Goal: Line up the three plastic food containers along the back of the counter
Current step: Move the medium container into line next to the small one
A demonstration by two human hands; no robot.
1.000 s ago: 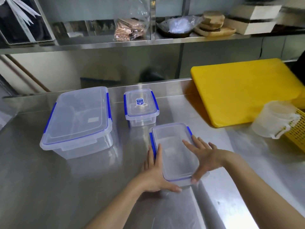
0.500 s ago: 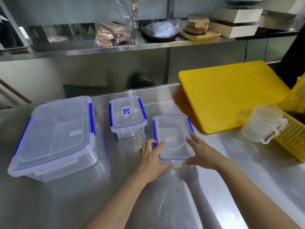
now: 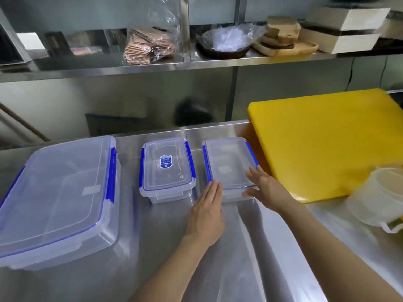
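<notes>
Three clear plastic containers with blue clips stand in a row near the back of the steel counter [image 3: 152,253]. The large one [image 3: 58,192] is at the left, a small labelled one [image 3: 166,168] in the middle, and a flat medium one [image 3: 226,158] at the right. My left hand [image 3: 207,212] lies flat with fingers straight, its fingertips touching the medium container's near left corner. My right hand [image 3: 266,188] rests with spread fingers on its near right corner, thumb against the front wall. Neither hand is closed around it.
A yellow cutting board [image 3: 322,140] lies just right of the medium container, almost touching it. A translucent measuring jug [image 3: 377,197] stands on the board's near corner. A steel shelf [image 3: 152,68] above the backsplash holds bags, wooden boards and boxes.
Both hands pushed the medium container away from me, to a spot beside the small labelled one. The fingers have loosened from its sides. The camera view moved closer and leftward.
</notes>
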